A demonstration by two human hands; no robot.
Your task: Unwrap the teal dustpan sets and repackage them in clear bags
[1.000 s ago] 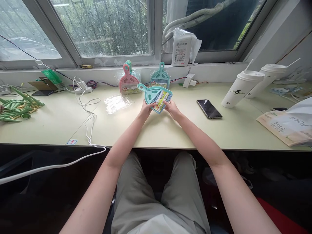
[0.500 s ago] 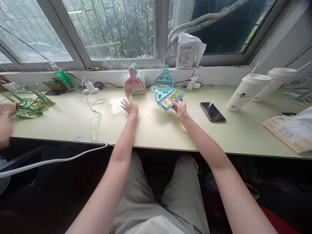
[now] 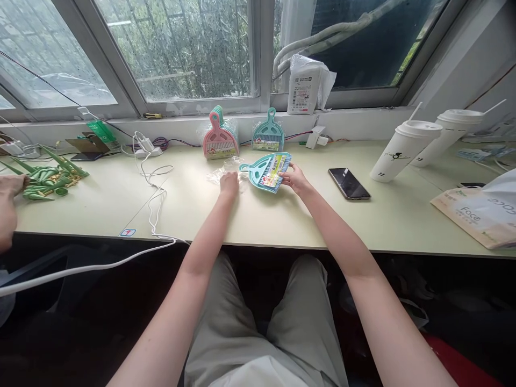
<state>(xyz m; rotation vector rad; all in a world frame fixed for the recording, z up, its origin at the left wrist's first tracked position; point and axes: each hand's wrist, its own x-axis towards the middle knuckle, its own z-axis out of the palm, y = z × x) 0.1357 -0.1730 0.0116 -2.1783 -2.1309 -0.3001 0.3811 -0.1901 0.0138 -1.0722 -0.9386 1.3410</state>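
Note:
My right hand (image 3: 296, 179) grips a teal mini dustpan-and-brush set (image 3: 265, 173) by its wide end. The set's handle points left, and a printed label lies across its bristles. Just left of that handle, my left hand (image 3: 229, 183) is closed on a clear plastic bag (image 3: 220, 173), which spreads crumpled over the table around the fingers. Behind it, a stack of dustpan sets with a pink one (image 3: 220, 137) in front leans upright by the window ledge. Another teal set (image 3: 269, 134) stands to its right.
A phone (image 3: 349, 184) lies right of my right hand, with white lidded cups (image 3: 405, 153) and a printed pouch (image 3: 478, 212) beyond. White cables (image 3: 155, 201) cross the table at left. Another person's hand (image 3: 10, 199) rests near cut okra-like green pieces (image 3: 50, 180).
My left hand has closed on the plastic bag and shifted right with it. The teal set in my right hand has lowered and turned, its handle now closer to my left hand.

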